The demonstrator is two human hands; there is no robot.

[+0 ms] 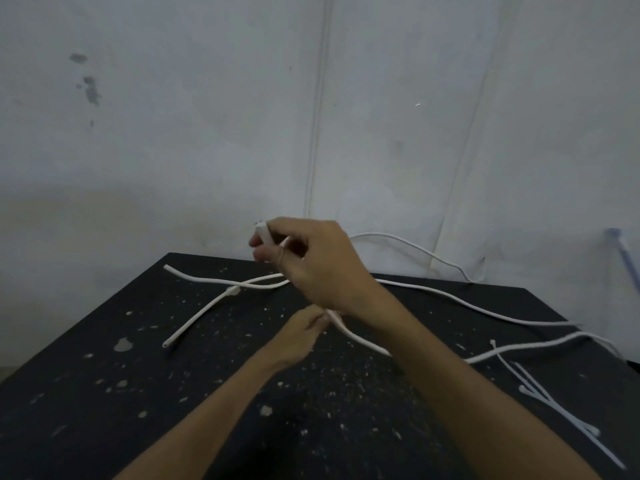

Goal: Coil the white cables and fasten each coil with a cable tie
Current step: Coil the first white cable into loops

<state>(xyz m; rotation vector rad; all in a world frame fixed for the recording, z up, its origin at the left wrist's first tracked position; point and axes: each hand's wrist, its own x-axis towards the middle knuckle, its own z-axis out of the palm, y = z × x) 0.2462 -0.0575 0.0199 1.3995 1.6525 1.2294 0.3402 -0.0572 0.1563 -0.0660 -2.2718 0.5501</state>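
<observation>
While the black, paint-flecked desk (173, 393) carries loose white cables (450, 296), all uncoiled, the right hand (311, 265) curls round one cable end, raised over the far edge. Left hand (301, 332) pinches a cable strand beneath it. Cable ties (550, 400) lie at desk right.

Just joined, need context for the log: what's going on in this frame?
A person works bare-handed over a black paint-flecked table. The right hand is raised and grips the end of a thin white round cable. The left hand pinches what looks like the same cable lower down. No coil shows yet. Two loose white cable pieces cross at the far left, and white plastic cable ties lie untouched on the right.
</observation>
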